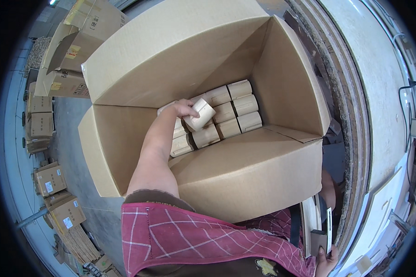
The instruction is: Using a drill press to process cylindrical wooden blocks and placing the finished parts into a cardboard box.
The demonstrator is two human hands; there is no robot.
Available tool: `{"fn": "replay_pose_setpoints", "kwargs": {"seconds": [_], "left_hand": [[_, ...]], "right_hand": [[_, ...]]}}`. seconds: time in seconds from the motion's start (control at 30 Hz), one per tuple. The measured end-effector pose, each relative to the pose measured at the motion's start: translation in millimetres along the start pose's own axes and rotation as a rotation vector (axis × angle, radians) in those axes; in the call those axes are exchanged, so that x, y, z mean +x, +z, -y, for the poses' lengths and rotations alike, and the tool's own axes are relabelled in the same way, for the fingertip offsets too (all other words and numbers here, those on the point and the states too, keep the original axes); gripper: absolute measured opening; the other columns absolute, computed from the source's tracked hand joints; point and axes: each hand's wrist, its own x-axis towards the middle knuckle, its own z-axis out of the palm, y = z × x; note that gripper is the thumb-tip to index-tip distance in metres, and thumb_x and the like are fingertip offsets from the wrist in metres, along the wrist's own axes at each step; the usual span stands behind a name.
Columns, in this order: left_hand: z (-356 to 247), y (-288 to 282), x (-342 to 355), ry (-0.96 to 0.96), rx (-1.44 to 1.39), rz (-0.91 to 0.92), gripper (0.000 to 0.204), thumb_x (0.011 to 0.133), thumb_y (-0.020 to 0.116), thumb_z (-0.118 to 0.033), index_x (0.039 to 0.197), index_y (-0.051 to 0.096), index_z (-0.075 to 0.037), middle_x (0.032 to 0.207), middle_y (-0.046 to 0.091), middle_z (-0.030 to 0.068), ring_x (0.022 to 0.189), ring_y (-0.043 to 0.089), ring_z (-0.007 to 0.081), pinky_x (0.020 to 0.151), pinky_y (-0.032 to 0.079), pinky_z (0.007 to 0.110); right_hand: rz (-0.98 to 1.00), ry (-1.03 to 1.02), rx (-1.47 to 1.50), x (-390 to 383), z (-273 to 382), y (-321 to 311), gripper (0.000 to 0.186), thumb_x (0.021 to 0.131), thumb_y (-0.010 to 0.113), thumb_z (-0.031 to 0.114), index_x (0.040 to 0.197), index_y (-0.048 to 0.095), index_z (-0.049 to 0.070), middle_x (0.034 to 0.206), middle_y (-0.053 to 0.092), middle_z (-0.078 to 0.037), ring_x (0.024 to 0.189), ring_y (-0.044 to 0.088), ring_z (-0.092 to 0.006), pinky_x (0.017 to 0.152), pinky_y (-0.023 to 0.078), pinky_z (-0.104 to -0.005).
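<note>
Inside a large open cardboard box [245, 166], my left hand [185, 108] is closed on a pale wooden cylinder [201, 115], which is tilted over the others. Rows of similar wooden cylinders [226, 113] lie on their sides on the box's bottom; my hand and forearm hide some of them. Outside the box, at the lower right, my right hand [326, 264] has its fingers closed round the lower end of a flat, dark grey-brown piece [318, 241]. A narrow white strip [329, 231] runs along its edge; its kind I cannot make out.
More cardboard boxes stand at the upper left [97, 32] and along the left wall [51, 179]. On the right, close to the open box, runs a long stack of boards [349, 87] beside a large pale flat surface [374, 69]. My checked red apron [198, 235] touches the box's near side.
</note>
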Motion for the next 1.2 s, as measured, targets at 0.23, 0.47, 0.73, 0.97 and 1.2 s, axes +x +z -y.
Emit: {"fn": "replay_pose_setpoints", "kwargs": {"seconds": [0.23,0.47,0.73,0.97,1.2], "left_hand": [[3.1,-12.8,8.3,0.155,0.039,-0.328,0.069,0.055,0.073,-0.025,0.116,0.049,-0.003,0.112,0.053,0.0155,0.101,0.053,0.0251,0.09,0.04,0.034],[-11.5,25.0,0.0,0.246,0.441,-0.679,0.056,0.069,0.066,-0.016,0.119,0.043,-0.007,0.121,0.045,0.0145,0.112,0.039,0.0325,0.096,0.032,0.037],[8.4,50.6,11.2,-0.155,-0.215,-0.734,0.094,0.064,0.067,-0.05,0.126,0.023,0.004,0.126,0.031,0.0278,0.116,0.036,0.0378,0.092,0.037,0.044],[26.6,45.4,27.7,-0.188,-0.458,-0.529,0.107,0.064,0.065,-0.057,0.131,0.007,0.003,0.135,0.018,0.0239,0.119,0.032,0.0386,0.09,0.033,0.059],[13.2,49.4,4.1,-0.089,-0.549,-0.451,0.105,0.063,0.068,-0.053,0.134,0.009,-0.005,0.134,0.025,0.0196,0.115,0.038,0.0347,0.084,0.041,0.051]], "right_hand": [[0.003,0.029,0.014,-2.5,-2.3,-2.1,0.021,0.072,0.067,0.006,0.091,0.061,-0.001,0.08,0.06,-0.008,0.064,0.051,-0.0123,0.053,0.042,-0.0243],[-0.033,0.04,-0.056,-5.0,-4.1,1.9,0.023,0.072,0.068,0.007,0.091,0.061,-0.001,0.078,0.059,-0.007,0.063,0.05,-0.0125,0.052,0.041,-0.0245],[-0.036,0.054,0.009,-6.2,-7.2,2.7,0.021,0.071,0.069,0.008,0.09,0.061,0.002,0.075,0.058,-0.005,0.062,0.048,-0.0126,0.052,0.04,-0.0252],[-0.038,0.0,0.022,-2.8,-9.7,3.5,0.023,0.071,0.069,0.01,0.091,0.061,0.001,0.073,0.057,-0.005,0.061,0.047,-0.0131,0.051,0.039,-0.0259],[-0.03,0.072,-0.009,-1.5,-2.6,1.6,0.025,0.071,0.069,0.011,0.092,0.06,0.0,0.073,0.056,-0.006,0.061,0.047,-0.0138,0.051,0.038,-0.0262]]}}
